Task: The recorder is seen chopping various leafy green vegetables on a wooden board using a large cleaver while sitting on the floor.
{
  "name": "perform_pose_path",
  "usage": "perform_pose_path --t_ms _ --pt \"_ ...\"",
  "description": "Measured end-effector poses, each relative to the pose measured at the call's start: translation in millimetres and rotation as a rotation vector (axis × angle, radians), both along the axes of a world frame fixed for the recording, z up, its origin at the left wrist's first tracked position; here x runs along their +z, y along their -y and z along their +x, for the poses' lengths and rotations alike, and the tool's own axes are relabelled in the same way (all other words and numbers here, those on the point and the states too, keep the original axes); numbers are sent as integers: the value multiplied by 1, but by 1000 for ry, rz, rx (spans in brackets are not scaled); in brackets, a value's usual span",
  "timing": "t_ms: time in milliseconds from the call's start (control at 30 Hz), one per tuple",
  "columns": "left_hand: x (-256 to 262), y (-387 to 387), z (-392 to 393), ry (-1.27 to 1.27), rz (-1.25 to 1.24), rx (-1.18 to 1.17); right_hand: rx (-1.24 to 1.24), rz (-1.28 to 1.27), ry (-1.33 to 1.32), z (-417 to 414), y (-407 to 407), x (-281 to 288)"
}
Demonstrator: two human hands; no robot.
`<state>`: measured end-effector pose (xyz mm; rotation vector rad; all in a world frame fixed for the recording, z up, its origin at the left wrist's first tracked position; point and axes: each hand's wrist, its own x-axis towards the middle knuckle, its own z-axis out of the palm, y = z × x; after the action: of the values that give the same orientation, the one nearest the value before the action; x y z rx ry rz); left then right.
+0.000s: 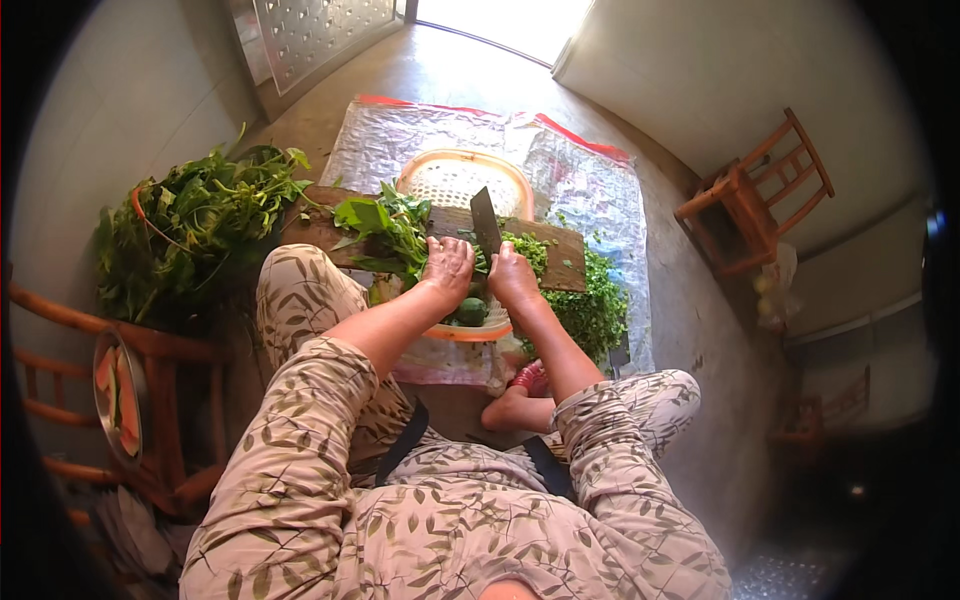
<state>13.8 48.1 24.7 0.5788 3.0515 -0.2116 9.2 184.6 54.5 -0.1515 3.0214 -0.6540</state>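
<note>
My left hand (pixel 448 271) presses a bunch of leafy green stems (pixel 394 229) down on a long wooden board (pixel 564 259). In my right hand (pixel 514 276) is the handle of a broad-bladed cleaver (pixel 486 217), its blade upright just right of the bunch. Chopped green pieces (pixel 531 251) lie on the board to the right of the blade. The board lies across an oval plastic basket (pixel 466 166) with an orange rim. Below the board, a dark green vegetable (pixel 471 311), perhaps a cucumber or squash, shows inside the basket.
A heap of chopped greens (pixel 589 307) lies on a plastic sheet (pixel 615 187) at the right. Left stands a large pile of leafy stems (pixel 195 217). A wooden chair (pixel 161 352) at lower left bears a metal bowl (pixel 120 397); another wooden chair (pixel 750 210) stands right.
</note>
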Motion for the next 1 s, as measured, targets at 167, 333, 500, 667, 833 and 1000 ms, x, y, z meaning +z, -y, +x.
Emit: perform_pose_path --t_ms 167,333,500,667,833,1000 --pt "-4 4 1 -50 17 -55 25 18 -20 23 -3 42" --pt "7 3 0 69 62 -45 143 115 22 50 -11 63" --pt "-6 2 -2 -42 106 -35 153 165 87 59 -12 60" --pt "-4 1 -3 -37 97 -28 160 170 114 51 -3 49" --pt "-3 0 0 -63 125 -39 46 142 -54 32 9 8" --pt "-3 2 0 -42 142 -44 22 -67 -150 36 -8 -3"
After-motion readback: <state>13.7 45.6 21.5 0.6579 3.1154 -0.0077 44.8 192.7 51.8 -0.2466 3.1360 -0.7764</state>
